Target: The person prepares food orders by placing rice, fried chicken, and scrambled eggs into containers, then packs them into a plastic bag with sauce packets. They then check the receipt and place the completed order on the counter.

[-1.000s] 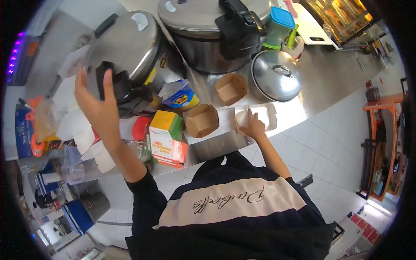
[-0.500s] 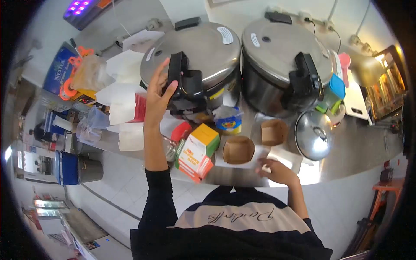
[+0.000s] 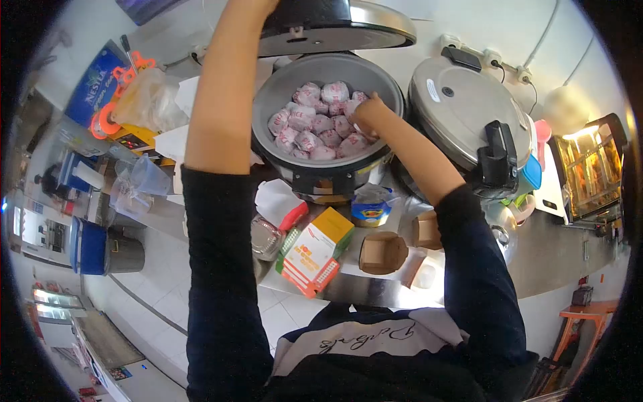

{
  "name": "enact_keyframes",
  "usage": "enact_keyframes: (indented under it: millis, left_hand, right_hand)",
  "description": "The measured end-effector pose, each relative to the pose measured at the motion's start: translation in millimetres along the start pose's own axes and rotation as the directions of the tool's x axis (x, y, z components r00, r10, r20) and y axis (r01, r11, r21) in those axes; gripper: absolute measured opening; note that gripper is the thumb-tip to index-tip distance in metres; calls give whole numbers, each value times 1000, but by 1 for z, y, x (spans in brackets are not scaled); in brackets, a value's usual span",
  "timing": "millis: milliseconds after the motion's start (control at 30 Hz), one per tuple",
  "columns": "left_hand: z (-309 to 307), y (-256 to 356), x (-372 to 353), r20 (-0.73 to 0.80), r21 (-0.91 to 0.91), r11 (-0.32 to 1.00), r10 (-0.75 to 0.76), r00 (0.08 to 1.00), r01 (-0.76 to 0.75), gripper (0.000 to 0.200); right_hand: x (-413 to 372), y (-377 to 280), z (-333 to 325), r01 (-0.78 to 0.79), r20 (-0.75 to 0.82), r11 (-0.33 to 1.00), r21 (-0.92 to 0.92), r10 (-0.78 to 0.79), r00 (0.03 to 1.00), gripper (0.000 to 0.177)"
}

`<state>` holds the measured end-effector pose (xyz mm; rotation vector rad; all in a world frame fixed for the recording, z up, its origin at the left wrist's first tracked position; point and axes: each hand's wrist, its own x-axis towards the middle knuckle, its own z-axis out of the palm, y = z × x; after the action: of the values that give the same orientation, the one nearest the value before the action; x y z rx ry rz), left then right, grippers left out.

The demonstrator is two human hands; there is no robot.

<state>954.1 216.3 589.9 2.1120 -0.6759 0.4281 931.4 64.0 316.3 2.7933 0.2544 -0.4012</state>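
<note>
Right grip [image 3: 370, 115] among wrapped bundles [image 3: 303, 119], hold unclear, left grip [image 3: 258, 4] mostly cropped

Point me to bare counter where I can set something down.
The steel counter is bare right of the silver lid, nearer than the white board. It's crowded before the open cooker: yellow-topped box, blue packet, brown boxes.

Commercial kitchen, 2 large cookers [image 3: 318, 179]

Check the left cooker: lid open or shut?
Open: the lid is raised above the cooker, exposing wrapped bundles inside, where the right hand reaches.
</note>
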Motion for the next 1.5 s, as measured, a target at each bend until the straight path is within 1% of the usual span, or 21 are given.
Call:
enact_keyframes:
  millis: [133,233,267,367,400,467,500,567,633,667,733,800,833,867,933,1033,1067,1167,1267,1400,1500]
  left_hand:
    - [-1,-10,-8,-47,170,985,-12,999,20,34]
    - [-1,-4,-30,-94,205,971,-102,990,120,42]
    - [-13,11,-53,-1,253,964,-90,996,87,42]
    - [6,-23,-77,11,213,975,-71,997,67,56]
    - [18,-33,-95,-84,202,979,-10,996,27,49]
    - [39,-49,-139,-183,147,987,92,979,-65,39]
    - [47,-59,-159,-186,103,988,133,974,-115,35]
    - [73,-85,-198,-273,51,962,270,923,-267,36]
    - [88,-101,-233,-235,86,965,262,936,-249,39]
    - [93,-104,-249,-220,106,966,252,942,-234,41]
    - [85,-79,-264,-400,213,948,304,864,-235,49]
    - [77,-55,-292,-370,63,925,369,853,-374,62]
    - [76,-48,-307,-88,-149,869,464,882,-472,63]
    - [77,-42,-321,180,-373,792,573,799,-484,64]
    - [85,-18,-348,408,-555,774,573,711,-305,60]
    - [103,-17,-364,468,-605,765,566,679,-221,57]
    - [108,-15,-368,499,-649,756,511,700,-89,55]
    - [119,-8,-376,606,-570,819,364,707,67,41]
    - [129,0,-379,501,-451,855,481,719,-258,24]
    - [137,23,-369,554,-296,923,374,744,-244,16]
    - [156,17,-365,486,-311,934,314,816,-175,19]
  right_hand:
    - [14,-3,-6,80,240,988,-135,-46,970,65]
    - [-13,3,-12,-4,-7,1000,-18,4,1000,69]
    - [-44,-3,-25,-87,-222,993,77,102,970,65]
    - [-125,-6,-35,134,-502,793,595,235,832,58]
    - [-156,-16,-34,224,-546,697,681,279,790,56]
    - [-203,-44,-12,426,-421,68,902,357,834,54]
    - [-227,-58,-2,479,-435,-22,877,384,814,49]
    - [-262,-89,25,552,-382,-370,747,441,812,52]
    - [-289,-115,41,427,-237,-787,445,356,904,63]
    - [-296,-123,54,404,-218,-847,346,347,912,72]
    - [-305,-132,65,495,-196,-791,359,455,869,76]
    - [-317,-141,59,555,-119,-720,418,562,819,74]
    - [-321,-142,66,535,-103,-757,375,540,836,73]
    - [-324,-144,77,513,-88,-793,328,515,853,72]
    - [-332,-149,88,476,-85,-836,272,472,878,66]
    - [-343,-156,95,488,-78,-778,395,501,862,67]
    - [-347,-156,97,485,-92,-734,475,507,857,67]
    - [-348,-147,121,437,-121,-751,495,438,891,61]
    - [-353,-134,118,383,-37,-688,617,460,887,56]
    - [-358,-111,125,440,9,-796,414,487,873,55]
    - [-368,-86,122,428,-18,-805,412,462,887,55]
